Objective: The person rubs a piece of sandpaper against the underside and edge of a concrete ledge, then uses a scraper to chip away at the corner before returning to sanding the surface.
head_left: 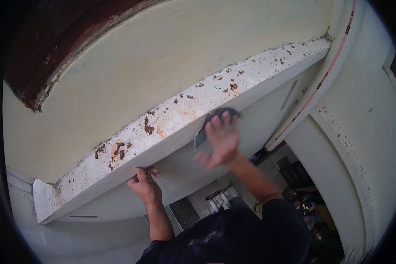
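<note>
The open, splayed right hand [223, 138] overlaps a thin, dark-grey, ragged-edged sheet [201, 137] toward ten o'clock; the left hand [146, 186], at eight, has an unclear grip.

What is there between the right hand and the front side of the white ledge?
In the head view, a dark sheet lies there, between the right hand and the white ledge's front side. The blurred hand partly covers it.
</note>
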The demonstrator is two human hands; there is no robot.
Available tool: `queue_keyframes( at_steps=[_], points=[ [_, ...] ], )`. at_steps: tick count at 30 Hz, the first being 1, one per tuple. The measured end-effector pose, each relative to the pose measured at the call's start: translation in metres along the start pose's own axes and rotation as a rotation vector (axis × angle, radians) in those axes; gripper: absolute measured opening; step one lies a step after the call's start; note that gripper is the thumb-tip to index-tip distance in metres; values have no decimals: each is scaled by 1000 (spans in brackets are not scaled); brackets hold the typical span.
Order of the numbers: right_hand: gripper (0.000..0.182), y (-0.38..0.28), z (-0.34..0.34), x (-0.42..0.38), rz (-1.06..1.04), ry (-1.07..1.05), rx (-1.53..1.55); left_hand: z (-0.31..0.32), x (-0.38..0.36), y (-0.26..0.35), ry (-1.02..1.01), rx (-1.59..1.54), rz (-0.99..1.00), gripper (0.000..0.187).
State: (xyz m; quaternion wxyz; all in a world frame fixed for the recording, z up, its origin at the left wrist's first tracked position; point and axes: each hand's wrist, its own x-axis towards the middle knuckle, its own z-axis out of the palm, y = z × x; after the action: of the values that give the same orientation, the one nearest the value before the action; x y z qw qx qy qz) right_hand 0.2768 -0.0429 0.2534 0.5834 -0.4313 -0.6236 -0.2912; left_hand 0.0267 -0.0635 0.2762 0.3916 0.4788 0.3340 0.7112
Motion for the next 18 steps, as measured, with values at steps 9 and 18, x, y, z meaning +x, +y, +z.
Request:
queue_keyframes(
  at_steps=[9, 18],
  points=[
    [80, -3, -3, 16, -57, -11, 29, -13, 3, -4, -48, 6, -18, 38],
    [80, -41, 14, 5, 16, -27, 170, -8, 2, -13, 21, -23, 3, 37]
  ],
)
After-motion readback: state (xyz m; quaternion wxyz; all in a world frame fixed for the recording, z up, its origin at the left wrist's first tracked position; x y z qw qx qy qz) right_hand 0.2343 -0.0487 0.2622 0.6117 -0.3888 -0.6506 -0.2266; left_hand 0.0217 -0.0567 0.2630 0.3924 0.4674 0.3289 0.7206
